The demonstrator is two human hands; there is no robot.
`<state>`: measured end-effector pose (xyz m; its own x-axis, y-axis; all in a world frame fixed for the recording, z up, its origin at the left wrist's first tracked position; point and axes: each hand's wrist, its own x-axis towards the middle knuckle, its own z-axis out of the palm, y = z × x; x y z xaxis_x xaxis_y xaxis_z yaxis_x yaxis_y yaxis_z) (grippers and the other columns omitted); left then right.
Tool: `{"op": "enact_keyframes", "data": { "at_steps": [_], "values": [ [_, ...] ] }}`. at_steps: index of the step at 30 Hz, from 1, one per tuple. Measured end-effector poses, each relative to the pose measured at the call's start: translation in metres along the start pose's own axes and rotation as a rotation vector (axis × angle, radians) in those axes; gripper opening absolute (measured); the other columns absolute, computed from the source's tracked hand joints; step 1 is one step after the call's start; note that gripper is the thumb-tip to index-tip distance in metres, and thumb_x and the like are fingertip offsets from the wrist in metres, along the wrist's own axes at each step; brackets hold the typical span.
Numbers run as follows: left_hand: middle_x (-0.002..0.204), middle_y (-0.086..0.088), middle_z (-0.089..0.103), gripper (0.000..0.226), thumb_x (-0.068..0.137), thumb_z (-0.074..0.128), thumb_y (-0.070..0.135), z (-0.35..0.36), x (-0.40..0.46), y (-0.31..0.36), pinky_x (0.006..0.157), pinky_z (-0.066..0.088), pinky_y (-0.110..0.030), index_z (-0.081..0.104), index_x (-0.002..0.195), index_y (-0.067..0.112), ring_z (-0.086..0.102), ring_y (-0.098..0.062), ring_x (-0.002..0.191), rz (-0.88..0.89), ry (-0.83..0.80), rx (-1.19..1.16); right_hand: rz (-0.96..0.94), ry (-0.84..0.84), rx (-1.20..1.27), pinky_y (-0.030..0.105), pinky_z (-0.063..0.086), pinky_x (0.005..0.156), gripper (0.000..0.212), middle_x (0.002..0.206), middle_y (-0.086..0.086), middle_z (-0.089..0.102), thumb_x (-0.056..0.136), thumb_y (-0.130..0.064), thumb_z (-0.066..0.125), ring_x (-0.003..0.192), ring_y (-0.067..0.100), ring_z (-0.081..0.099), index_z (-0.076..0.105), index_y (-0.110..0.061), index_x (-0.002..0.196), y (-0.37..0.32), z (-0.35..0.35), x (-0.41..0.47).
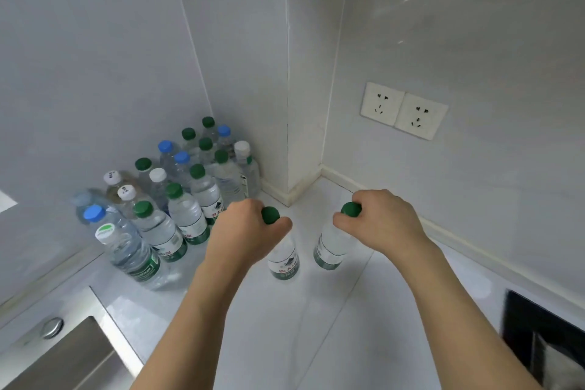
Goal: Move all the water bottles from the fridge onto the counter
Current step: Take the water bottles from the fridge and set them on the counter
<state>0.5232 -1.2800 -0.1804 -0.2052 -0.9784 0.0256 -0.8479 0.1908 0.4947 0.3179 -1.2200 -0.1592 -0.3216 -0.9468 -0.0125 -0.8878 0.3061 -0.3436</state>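
Observation:
Two clear water bottles with green caps stand upright on the white counter. My left hand grips the neck of the left bottle just below its cap. My right hand grips the neck of the right bottle the same way. Both bottle bases look to be touching the counter. Left of them, in the corner, stands a group of several water bottles with green, blue and white caps.
A steel sink sits at the lower left, with its rim beside the bottle group. Two wall sockets are on the right wall. A black hob edge shows at the lower right. A wall corner juts out behind the bottles.

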Motion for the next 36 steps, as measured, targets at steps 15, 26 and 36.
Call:
{"op": "enact_keyframes", "data": {
  "at_steps": [15, 26, 36],
  "values": [
    [0.062, -0.005, 0.054, 0.032, 0.079, 0.055, 0.038, 0.006, 0.092, -0.077, 0.048, 0.036, -0.028, 0.047, 0.067, 0.01, 0.054, -0.028, 0.061, -0.021, -0.075, 0.088, -0.274, -0.181, -0.208, 0.027, 0.024, 0.048, 0.036, 0.069, 0.0, 0.048, 0.082, -0.047, 0.054, 0.069, 0.026, 0.051, 0.042, -0.018, 0.065, -0.082, 0.075, 0.131],
    [0.066, 0.003, 0.05, 0.026, 0.085, 0.053, 0.041, 0.023, 0.142, -0.092, 0.055, 0.037, -0.029, 0.046, 0.072, 0.019, 0.053, -0.024, 0.065, 0.06, -0.15, 0.145, -0.392, -0.26, -0.247, 0.028, 0.029, 0.047, 0.04, 0.067, 0.002, 0.046, 0.087, -0.044, 0.057, 0.069, 0.025, 0.052, 0.042, -0.016, 0.063, -0.114, 0.098, 0.208],
    [0.083, 0.001, 0.051, 0.023, 0.089, 0.052, 0.041, 0.042, 0.168, -0.094, 0.057, 0.036, -0.03, 0.042, 0.086, 0.02, 0.053, -0.023, 0.071, 0.092, -0.077, 0.126, -0.373, -0.201, -0.127, 0.029, 0.035, 0.061, 0.029, 0.081, 0.01, 0.054, 0.09, -0.035, 0.062, 0.077, 0.026, 0.052, 0.049, -0.011, 0.08, -0.11, 0.124, 0.231]
  ]
}}
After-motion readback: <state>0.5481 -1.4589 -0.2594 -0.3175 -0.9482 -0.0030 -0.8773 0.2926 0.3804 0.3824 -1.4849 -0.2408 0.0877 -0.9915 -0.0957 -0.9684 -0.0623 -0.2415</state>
